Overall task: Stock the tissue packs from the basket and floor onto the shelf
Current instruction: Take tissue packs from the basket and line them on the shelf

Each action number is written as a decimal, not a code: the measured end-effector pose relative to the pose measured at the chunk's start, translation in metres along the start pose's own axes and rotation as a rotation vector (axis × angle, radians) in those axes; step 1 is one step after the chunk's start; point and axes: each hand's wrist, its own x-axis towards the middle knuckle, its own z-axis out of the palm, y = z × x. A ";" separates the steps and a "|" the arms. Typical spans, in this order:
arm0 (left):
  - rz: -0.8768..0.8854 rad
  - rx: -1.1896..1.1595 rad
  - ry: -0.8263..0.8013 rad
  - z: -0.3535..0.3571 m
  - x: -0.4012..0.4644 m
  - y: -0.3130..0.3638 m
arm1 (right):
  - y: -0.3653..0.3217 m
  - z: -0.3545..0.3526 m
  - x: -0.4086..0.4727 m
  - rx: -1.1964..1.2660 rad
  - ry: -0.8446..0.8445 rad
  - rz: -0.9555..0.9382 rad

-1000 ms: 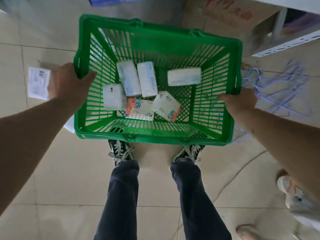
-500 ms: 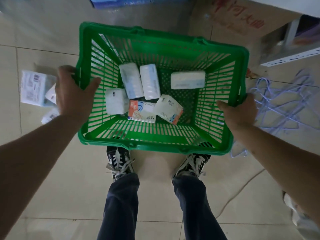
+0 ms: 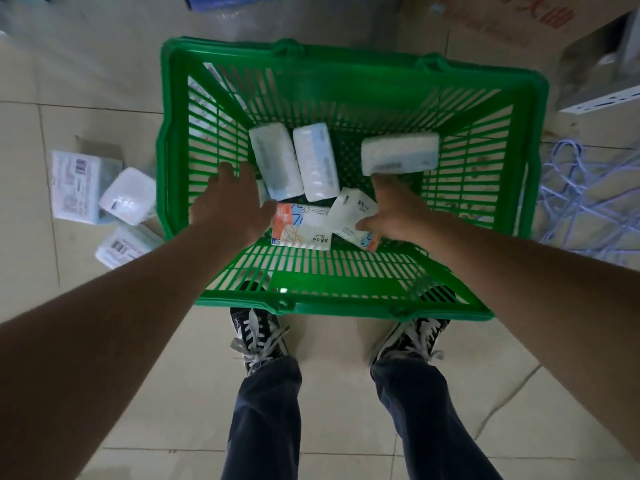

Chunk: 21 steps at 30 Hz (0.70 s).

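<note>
Both hands inside green basket, left hand spread, holding nothing, right hand pinching angled tissue pack; loose pinch could drop slick wrapper.

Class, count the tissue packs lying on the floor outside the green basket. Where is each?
3, all left of the basket: a flat labelled pack farthest left, a white pack resting partly on it, and another pack nearer the camera. More may be hidden behind the basket.
</note>
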 end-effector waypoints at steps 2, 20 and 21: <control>-0.013 0.045 -0.035 0.008 0.006 0.008 | -0.001 0.008 0.017 -0.003 -0.059 -0.002; -0.111 0.321 -0.197 0.035 0.008 0.033 | 0.062 0.014 0.005 0.298 0.042 0.078; -0.094 0.381 -0.211 0.039 0.004 0.034 | 0.066 0.015 0.002 0.348 0.042 0.107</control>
